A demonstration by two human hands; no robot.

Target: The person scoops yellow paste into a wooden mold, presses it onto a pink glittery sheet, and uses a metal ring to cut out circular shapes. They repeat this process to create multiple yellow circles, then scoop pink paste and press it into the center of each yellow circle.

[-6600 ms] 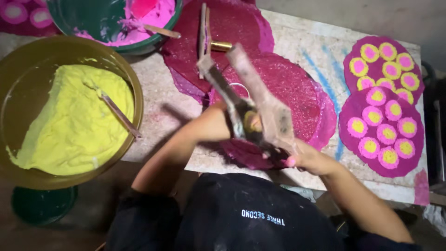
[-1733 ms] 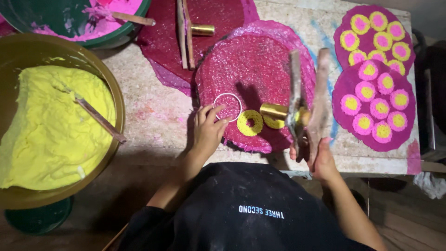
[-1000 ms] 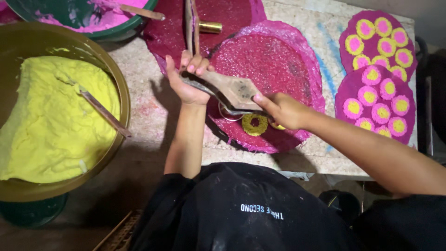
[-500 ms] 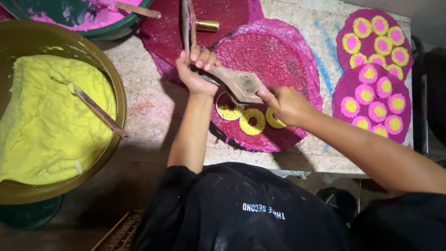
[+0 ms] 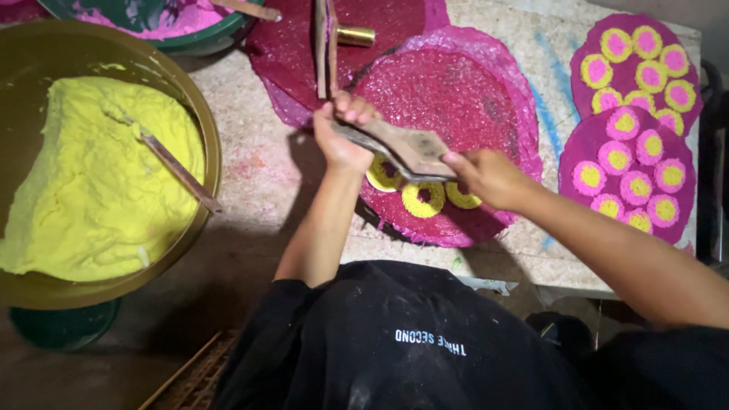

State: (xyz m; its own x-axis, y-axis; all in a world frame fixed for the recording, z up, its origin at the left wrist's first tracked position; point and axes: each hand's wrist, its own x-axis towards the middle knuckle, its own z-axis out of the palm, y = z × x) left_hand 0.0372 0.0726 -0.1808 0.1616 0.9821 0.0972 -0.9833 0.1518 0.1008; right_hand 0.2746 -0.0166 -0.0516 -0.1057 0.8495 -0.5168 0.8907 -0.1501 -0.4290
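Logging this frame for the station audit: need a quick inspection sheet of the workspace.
Surface: speckled tabletop, stained pink.
Job's things: wooden press tool held over magenta sheet; three yellow rings on the sheet.
Clutter: yellow paste bowl with stick; pink paste bowl; second tool; finished discs.
Grippers: left hand and right hand both grip the tool.
Cables: nothing seen.
Surroundings: dark floor; green stand.

You wear a black short-sleeved shirt (image 5: 395,342) with a short line of small white lettering printed across the chest. Both your forearms are bare from the elbow down. Your left hand (image 5: 342,137) and right hand (image 5: 486,176) carry no gloves, rings or wristbands that can be seen
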